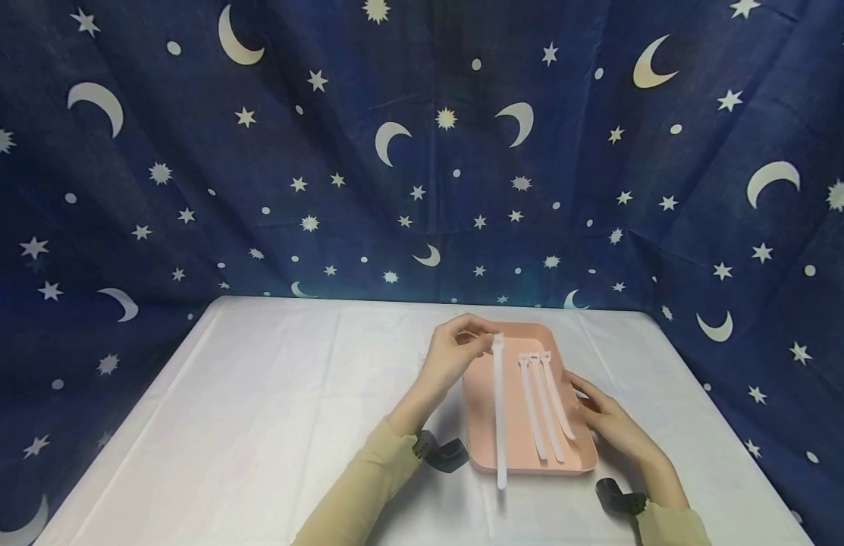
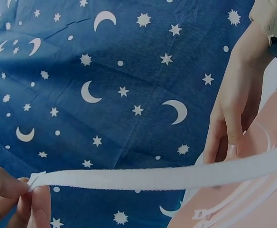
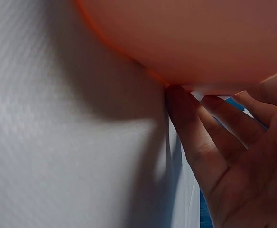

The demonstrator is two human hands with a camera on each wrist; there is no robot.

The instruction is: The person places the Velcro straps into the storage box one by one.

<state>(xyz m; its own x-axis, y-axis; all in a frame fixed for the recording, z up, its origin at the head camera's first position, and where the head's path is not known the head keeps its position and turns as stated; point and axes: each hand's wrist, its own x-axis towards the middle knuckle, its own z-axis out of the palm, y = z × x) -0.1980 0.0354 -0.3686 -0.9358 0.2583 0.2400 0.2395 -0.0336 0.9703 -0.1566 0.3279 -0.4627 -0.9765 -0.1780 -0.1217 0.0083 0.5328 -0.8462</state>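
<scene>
A pink tray (image 1: 479,425) lies at the right half of the table, with three white strap cable ties (image 1: 541,409) side by side in it. My left hand (image 1: 456,349) pinches the slotted head of a longer white strap (image 1: 500,417) between thumb and fingers. That strap hangs over the tray's left part, its free end reaching past the near rim. In the left wrist view, the held strap (image 2: 152,178) stretches from the fingertips toward the tray. My right hand (image 1: 609,421) holds the tray's right rim, thumb and fingers about the edge (image 3: 214,88).
A white cloth covers the table (image 1: 258,409), which extends widely to the left of the tray. Behind it hangs a dark blue curtain (image 1: 422,167) with moons and stars. Something small and white (image 1: 422,359) shows beside the left hand, too faint to identify.
</scene>
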